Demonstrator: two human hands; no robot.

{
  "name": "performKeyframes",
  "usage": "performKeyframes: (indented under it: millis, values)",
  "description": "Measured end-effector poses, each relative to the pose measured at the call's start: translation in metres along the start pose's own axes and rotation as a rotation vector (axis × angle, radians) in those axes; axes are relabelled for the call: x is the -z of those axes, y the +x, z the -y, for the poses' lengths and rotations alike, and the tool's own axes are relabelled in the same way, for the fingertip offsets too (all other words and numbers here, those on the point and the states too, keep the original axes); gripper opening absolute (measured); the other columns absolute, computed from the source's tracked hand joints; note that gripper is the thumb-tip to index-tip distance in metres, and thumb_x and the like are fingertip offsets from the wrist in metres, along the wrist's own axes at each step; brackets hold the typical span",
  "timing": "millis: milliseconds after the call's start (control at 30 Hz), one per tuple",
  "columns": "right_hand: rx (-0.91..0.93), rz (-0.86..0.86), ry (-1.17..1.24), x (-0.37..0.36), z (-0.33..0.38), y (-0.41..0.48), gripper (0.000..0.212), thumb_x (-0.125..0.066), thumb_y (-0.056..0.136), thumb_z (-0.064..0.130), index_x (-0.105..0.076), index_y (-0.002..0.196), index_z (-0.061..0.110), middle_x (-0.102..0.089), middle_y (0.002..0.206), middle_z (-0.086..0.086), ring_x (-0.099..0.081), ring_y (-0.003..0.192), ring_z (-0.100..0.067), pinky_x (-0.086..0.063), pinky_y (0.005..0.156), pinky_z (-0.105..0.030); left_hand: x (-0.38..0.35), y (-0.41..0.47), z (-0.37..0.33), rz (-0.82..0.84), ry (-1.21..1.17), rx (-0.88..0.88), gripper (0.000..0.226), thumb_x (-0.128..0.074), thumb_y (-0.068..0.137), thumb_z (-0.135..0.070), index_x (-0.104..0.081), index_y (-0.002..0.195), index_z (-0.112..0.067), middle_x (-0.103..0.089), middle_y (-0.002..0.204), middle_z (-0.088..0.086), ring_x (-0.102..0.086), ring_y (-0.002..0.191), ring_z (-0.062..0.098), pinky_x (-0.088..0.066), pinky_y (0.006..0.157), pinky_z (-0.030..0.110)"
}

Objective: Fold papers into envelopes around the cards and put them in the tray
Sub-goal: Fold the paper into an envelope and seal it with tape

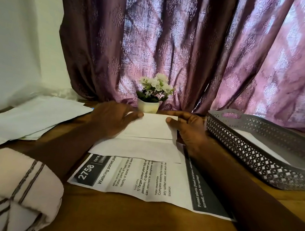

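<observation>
Looking down from the head cam, we've got both hands on the white paper (144,147) in the middle of the frame, on a wooden table (134,226). Our left hand (111,119) has the far left corner of the folded-over flap. The thumb is on top and the other fingers are tucked out of sight behind the edge, so we read it as a pinch. Our right hand (189,129) pinches the far right corner, thumb tip flat on the flap and fingers curled over the far edge behind it. A crease line runs across the sheet just below the hands. We can't tell whether a card is inside the fold

The white paper lies on top of a printed sheet (151,182) headed 2758, which sticks out toward the bottom of the frame

At the right of the frame is the grey lattice tray (248,156), close beside our right hand but not touching it, with a folded white piece (257,142) lying flat inside

At the left there's a loose stack of blank sheets (32,118). A small potted plant (151,96) with white flowers stands just behind the hands, in front of a purple patterned curtain (176,41). Bottom left shows a pale sleeve (5,183) with dark stripes
</observation>
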State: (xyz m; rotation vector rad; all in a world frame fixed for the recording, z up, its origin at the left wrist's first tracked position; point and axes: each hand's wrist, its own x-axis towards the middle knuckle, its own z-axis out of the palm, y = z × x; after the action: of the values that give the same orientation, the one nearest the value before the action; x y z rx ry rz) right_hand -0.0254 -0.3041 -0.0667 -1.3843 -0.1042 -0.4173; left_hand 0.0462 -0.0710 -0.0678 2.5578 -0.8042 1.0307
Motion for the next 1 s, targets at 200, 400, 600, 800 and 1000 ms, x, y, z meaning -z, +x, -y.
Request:
performKeyframes:
  millis: [200, 400, 600, 800, 1000]
  values:
    - [-0.029, 0.038, 0.044, 0.001, 0.004, 0.002, 0.008, -0.068, 0.094, 0.008, -0.074, 0.099, 0.01, -0.078, 0.085, -0.004, -0.071, 0.07, -0.015, -0.054, 0.05, -0.022, 0.006, 0.008, -0.006, 0.089, -0.164, -0.203, 0.04, -0.074, 0.088, -0.042, -0.062, 0.123, -0.029, -0.071, 0.118, -0.005, -0.067, 0.107, 0.023, -0.051, 0.088, 0.036]
    - [0.023, 0.224, -0.427, 0.011, 0.0, 0.004, 0.025, -0.067, 0.098, 0.018, -0.074, 0.113, 0.0, -0.077, 0.11, -0.009, -0.069, 0.076, 0.008, -0.049, 0.063, -0.007, 0.017, 0.008, -0.021, 0.197, -0.027, -0.197, 0.016, -0.072, 0.08, -0.036, -0.068, 0.095, -0.031, -0.07, 0.093, -0.012, -0.063, 0.091, 0.016, -0.049, 0.074, 0.031]
    - [0.224, 0.433, -1.054, 0.011, -0.012, 0.006, 0.015, -0.071, 0.094, 0.01, -0.081, 0.103, 0.014, -0.075, 0.092, 0.005, -0.062, 0.064, 0.006, -0.042, 0.059, -0.005, 0.009, 0.003, -0.026, 0.414, -0.261, -0.079, 0.049, -0.064, 0.086, -0.069, -0.069, 0.076, -0.021, -0.067, 0.072, -0.002, -0.064, 0.067, 0.011, -0.048, 0.063, 0.032]
    - [0.319, 0.426, -1.21, 0.001, -0.023, 0.005, 0.021, -0.06, 0.096, 0.033, -0.079, 0.102, 0.03, -0.067, 0.093, 0.007, -0.053, 0.076, -0.004, -0.036, 0.062, -0.018, -0.021, -0.003, -0.026, 0.377, -0.237, -0.03, 0.029, -0.054, 0.079, -0.066, -0.056, 0.078, -0.037, -0.062, 0.08, -0.01, -0.06, 0.075, 0.01, -0.054, 0.071, 0.042]
    - [0.258, 0.378, -1.198, -0.001, -0.023, 0.005, 0.017, -0.064, 0.097, 0.035, -0.077, 0.107, 0.032, -0.059, 0.076, 0.017, -0.061, 0.081, -0.011, -0.045, 0.071, -0.027, -0.008, -0.005, -0.011, 0.502, -0.005, 0.114, 0.044, -0.051, 0.096, -0.063, -0.05, 0.073, -0.026, -0.056, 0.073, -0.007, -0.056, 0.073, 0.015, -0.039, 0.066, 0.034]
